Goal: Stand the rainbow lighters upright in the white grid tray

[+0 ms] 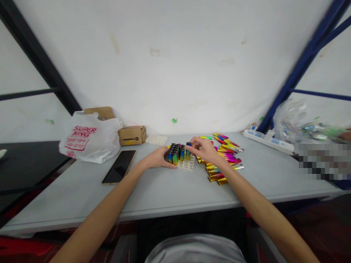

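Observation:
A white plastic tray (188,165) with round sockets lies on the grey table (164,190), and several iridescent lighters (175,152) stand upright in its left part. My left hand (157,157) rests against the tray's left side with fingers curled along the standing lighters. My right hand (204,149) pinches one lighter (188,150) upright over the tray's right part. Just right of the tray lies a heap of loose rainbow-coloured lighters (223,159).
A black phone (119,166) lies left of the tray. Behind it sit a white plastic bag (87,138), a small cardboard box (132,135) and a spare white tray (156,139). A power strip (267,140) and a clear bag (293,118) are at the right.

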Demonstrator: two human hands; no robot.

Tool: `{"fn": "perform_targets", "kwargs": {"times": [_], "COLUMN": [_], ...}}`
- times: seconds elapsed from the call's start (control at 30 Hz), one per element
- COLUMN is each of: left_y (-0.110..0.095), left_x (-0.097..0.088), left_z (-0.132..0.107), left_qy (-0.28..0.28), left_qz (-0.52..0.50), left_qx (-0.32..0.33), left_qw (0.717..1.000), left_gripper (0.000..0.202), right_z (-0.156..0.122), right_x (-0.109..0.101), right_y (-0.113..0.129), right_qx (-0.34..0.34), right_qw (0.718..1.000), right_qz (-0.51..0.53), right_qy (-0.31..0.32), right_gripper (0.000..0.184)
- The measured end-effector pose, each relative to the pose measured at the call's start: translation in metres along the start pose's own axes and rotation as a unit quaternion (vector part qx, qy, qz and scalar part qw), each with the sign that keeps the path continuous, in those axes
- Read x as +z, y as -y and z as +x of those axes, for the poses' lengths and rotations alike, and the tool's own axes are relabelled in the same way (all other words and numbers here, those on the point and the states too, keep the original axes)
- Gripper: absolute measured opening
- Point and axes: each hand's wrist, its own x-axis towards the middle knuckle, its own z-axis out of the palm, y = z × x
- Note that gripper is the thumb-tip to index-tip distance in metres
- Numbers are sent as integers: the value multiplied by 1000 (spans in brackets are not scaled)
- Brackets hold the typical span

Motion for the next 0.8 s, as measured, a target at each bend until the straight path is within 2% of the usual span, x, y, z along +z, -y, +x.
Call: {"fn": "perform_targets", "kwargs": {"times": [0.17,0.4,0.57,0.7,0.8], "left_y": [2,2,1,1,0], "left_x": [2,2,2,1,0], "left_z": [1,1,2,1,0], "left_qy": [-4,0,0,-2,1], "left_qz": [13,9,12,11,7], "left_qx": [-1,-5,-10,-12,-9], "left_qw": [1000,1000,1000,1000,1000], "left_gripper": [77,75,75,75,74], "right_z": [-5,-8,-4,3,4], "right_x": [3,17,15,10,13], "right_y": [-4,-9,-6,2,11], "right_qx": [9,19,-9,-34,-19], "right_qw": [994,988,985,968,954], "right_qz": [16,27,-81,-165,-238], "right_qy": [107,152,155,186,184], "right_gripper": [40,34,27,26,28]}}
